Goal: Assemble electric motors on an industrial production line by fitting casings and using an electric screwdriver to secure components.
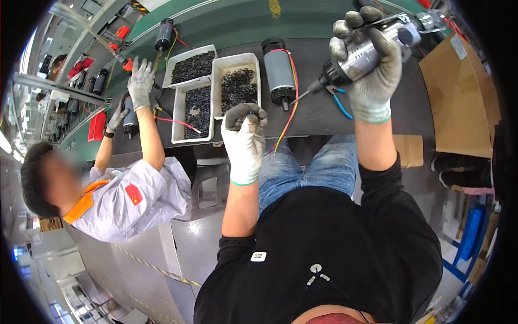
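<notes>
My right hand (371, 65), in a grey knit glove, grips a silver powered screwdriver (360, 54) whose bit points down-left toward a grey cylindrical motor (279, 71) with red, yellow and green wires lying on the dark bench. My left hand (244, 135), gloved in white with dark fingertips, hangs at the near edge of a white tray (218, 86) of small black rings; its fingers are curled, and whether they pinch a ring cannot be seen.
Two more white trays (191, 66) of black parts stand left of the first. A co-worker in a grey and orange jacket sits at my left, gloved hands (141, 81) on another motor. A green conveyor (226, 21) runs behind; cardboard (458, 97) lies right.
</notes>
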Motion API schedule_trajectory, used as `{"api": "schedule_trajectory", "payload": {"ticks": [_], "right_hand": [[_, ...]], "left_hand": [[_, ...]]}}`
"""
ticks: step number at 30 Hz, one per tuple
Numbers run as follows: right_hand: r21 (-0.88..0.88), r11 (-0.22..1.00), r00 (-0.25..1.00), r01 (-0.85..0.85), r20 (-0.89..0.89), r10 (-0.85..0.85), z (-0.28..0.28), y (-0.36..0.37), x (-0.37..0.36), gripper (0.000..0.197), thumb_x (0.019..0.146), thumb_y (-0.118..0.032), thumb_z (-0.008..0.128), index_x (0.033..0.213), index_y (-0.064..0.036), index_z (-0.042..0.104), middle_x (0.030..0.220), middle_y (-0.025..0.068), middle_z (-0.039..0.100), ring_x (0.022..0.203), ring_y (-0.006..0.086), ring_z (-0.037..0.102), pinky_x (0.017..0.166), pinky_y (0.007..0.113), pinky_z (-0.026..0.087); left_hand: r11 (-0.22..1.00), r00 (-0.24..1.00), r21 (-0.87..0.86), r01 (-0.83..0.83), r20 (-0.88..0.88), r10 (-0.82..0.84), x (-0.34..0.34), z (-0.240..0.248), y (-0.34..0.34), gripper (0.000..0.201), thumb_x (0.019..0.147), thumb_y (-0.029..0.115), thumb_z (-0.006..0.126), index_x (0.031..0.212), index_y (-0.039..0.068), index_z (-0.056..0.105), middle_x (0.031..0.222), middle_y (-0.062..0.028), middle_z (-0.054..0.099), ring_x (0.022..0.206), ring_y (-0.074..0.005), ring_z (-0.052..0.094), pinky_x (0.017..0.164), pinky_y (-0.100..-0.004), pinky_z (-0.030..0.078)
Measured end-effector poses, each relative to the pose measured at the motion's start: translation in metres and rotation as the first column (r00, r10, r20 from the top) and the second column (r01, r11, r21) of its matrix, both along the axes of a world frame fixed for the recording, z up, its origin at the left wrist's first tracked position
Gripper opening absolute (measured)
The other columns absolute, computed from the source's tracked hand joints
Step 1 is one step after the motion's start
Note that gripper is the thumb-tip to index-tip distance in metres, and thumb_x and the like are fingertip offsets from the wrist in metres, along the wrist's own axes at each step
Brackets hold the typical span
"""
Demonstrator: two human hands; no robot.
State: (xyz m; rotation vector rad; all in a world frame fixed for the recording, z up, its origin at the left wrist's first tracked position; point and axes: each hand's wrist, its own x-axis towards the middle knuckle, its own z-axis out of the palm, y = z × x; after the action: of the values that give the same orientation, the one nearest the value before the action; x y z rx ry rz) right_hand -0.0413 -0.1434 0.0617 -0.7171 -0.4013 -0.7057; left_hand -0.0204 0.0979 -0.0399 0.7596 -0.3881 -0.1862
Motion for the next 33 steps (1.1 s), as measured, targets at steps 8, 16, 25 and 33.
{"api": "schedule_trajectory", "payload": {"ticks": [8, 16, 25, 33], "right_hand": [[0.214, 0.933, 0.906, -0.291, 0.375, 0.196, 0.016, 0.041, 0.009, 0.035, 0.097, -0.018, 0.067, 0.129, -0.0068, 0.06, 0.112, 0.0164, 0.069, 0.096, 0.032, 0.069, 0.062, 0.038, 0.061], [0.233, 0.956, 0.98, -0.176, 0.137, 0.147, 0.012, 0.05, -0.013, 0.038, 0.096, -0.013, 0.066, 0.132, -0.0021, 0.057, 0.117, 0.0159, 0.066, 0.1, 0.028, 0.064, 0.07, 0.036, 0.058], [0.061, 0.994, 0.989, -0.087, 0.123, 0.079, -0.022, 0.029, -0.006, 0.054, 0.097, -0.025, 0.065, 0.142, 0.0023, 0.051, 0.13, 0.0179, 0.056, 0.106, 0.025, 0.051, 0.071, 0.032, 0.05], [0.026, 0.982, 0.972, 0.187, -0.151, -0.181, -0.006, 0.063, -0.015, 0.054, 0.101, -0.023, 0.058, 0.146, 0.0037, 0.045, 0.142, 0.0238, 0.056, 0.127, 0.0341, 0.057, 0.085, 0.038, 0.06]], "left_hand": [[0.967, 0.988, -0.232, 0.102, -0.094, -0.126, -0.009, -0.009, -0.028, 0.021, 0.086, -0.005, 0.075, 0.103, 0.001, 0.065, 0.105, -0.0152, 0.07, 0.09, -0.022, 0.068, 0.08, -0.0329, 0.058], [0.976, 0.999, 0.218, -0.027, 0.036, 0.02, -0.002, 0.001, -0.004, 0.016, 0.083, -0.007, 0.067, 0.099, -0.001, 0.068, 0.096, -0.0119, 0.072, 0.08, -0.0176, 0.068, 0.071, -0.0313, 0.055], [0.871, 0.999, 0.489, -0.039, 0.048, 0.018, -0.005, 0.018, 0.0, 0.013, 0.081, 0.002, 0.078, 0.092, -0.005, 0.075, 0.087, -0.008, 0.074, 0.078, -0.0121, 0.069, 0.072, -0.028, 0.055], [0.78, 0.985, 0.604, -0.165, 0.147, 0.094, -0.013, 0.017, 0.001, 0.023, 0.083, 0.006, 0.082, 0.102, -0.004, 0.075, 0.091, -0.0082, 0.075, 0.081, -0.012, 0.068, 0.076, -0.0266, 0.055]]}}
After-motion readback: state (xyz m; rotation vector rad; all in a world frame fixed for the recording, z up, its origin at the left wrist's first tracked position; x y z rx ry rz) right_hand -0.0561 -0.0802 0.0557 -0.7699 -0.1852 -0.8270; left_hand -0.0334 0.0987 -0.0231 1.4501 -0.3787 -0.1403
